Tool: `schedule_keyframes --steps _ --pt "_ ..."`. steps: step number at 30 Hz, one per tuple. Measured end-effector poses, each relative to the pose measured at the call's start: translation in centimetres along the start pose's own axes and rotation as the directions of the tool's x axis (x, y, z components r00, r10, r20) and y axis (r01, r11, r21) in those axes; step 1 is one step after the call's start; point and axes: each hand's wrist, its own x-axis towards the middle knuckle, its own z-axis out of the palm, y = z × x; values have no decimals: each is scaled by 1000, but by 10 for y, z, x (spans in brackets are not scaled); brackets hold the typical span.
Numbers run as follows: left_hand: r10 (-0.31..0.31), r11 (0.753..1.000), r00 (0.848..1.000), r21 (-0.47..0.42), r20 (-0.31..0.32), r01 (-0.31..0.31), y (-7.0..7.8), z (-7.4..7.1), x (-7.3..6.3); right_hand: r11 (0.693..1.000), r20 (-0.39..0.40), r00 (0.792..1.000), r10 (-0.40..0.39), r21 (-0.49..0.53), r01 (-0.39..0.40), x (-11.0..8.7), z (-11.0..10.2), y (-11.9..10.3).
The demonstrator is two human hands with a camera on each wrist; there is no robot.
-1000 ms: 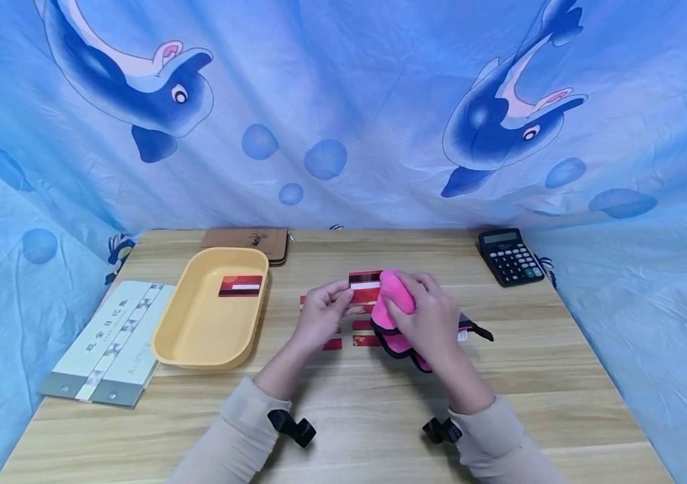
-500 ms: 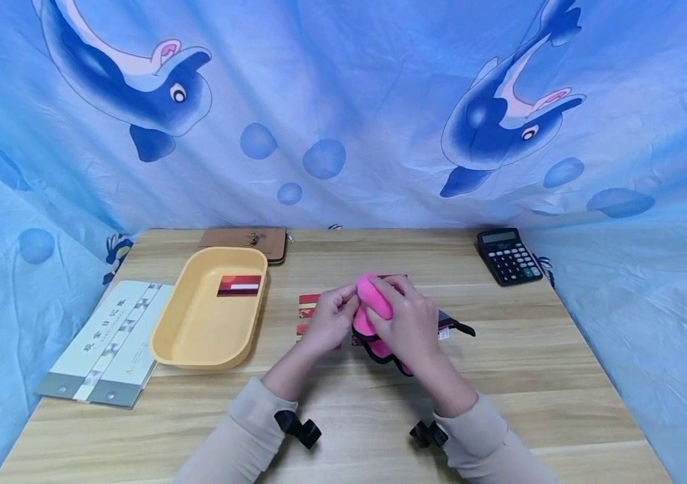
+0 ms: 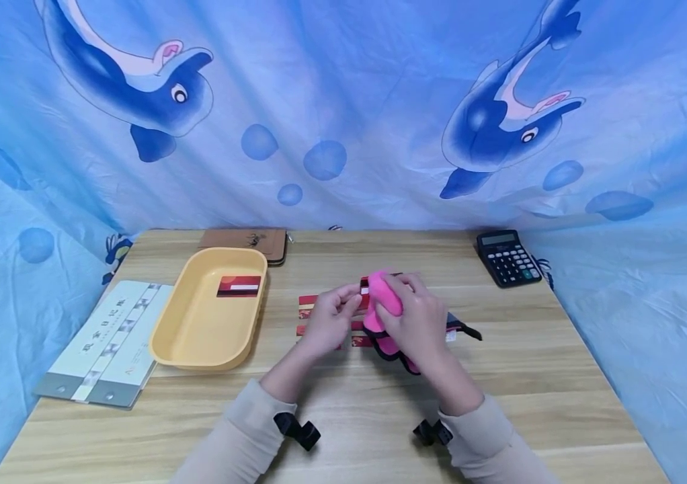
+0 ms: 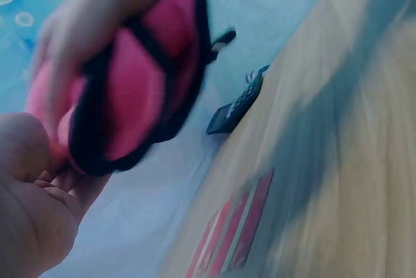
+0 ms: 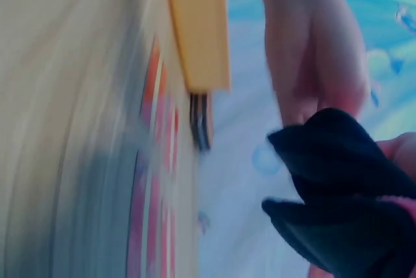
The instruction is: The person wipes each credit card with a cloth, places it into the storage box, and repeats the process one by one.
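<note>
In the head view my left hand [image 3: 330, 319] pinches the left end of a red bank card [image 3: 364, 293] with a dark stripe. My right hand [image 3: 419, 319] grips a pink cloth [image 3: 384, 296] with black edging, folded over the rest of that card. Both hands are above the table, close together. Seen from the left wrist, the cloth [image 4: 133, 102] hangs in folds and hides the card. More red cards [image 3: 360, 341] lie in rows on the table beneath the hands, partly covered by them.
A yellow tray [image 3: 158, 343] on the left holds one red card [image 3: 239, 286]. Left of it lies a pale ledger book [image 3: 107, 336]. Behind the tray is a brown zip wallet [image 3: 222, 238]. A black calculator [image 3: 509, 259] sits at the back right.
The cloth and right hand slid left along the card up to the left fingers, covering it, then moved back a little to the right. The card's left end shows again.
</note>
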Motion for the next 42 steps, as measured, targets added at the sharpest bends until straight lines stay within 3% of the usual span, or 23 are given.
schedule_keyframes --steps 3,6,12,17,21,25,28,35,42 --pt "33 996 999 80 25 -34 2 3 -3 998 -8 999 -40 53 40 -1 2 -9" --pt "44 994 999 98 5 -44 5 2 -6 997 -25 999 -45 63 47 -2 1 -12" --pt "52 997 996 69 -77 -46 8 -10 -14 999 -29 999 32 16 -32 -6 -3 4" --pt "32 989 982 147 -185 -4 18 -27 -19 994 -22 993 112 -1 -112 -10 -9 23" --pt "-35 983 953 163 -300 87 33 -52 -20 987 -16 987 159 13 -159 -13 -16 34" --pt "-147 983 914 44 -377 177 37 -85 -17 984 -22 984 177 22 -177 -16 -19 43" --pt "-189 981 886 -36 -424 192 37 -108 -14 983 -26 983 184 36 -183 -17 -20 47" --pt "-169 986 816 -92 -552 142 27 -160 -9 978 -32 978 204 55 -202 -14 -21 56" --pt "-242 968 773 -93 -587 233 5 -198 -6 980 -41 980 193 64 -191 -10 -20 61"
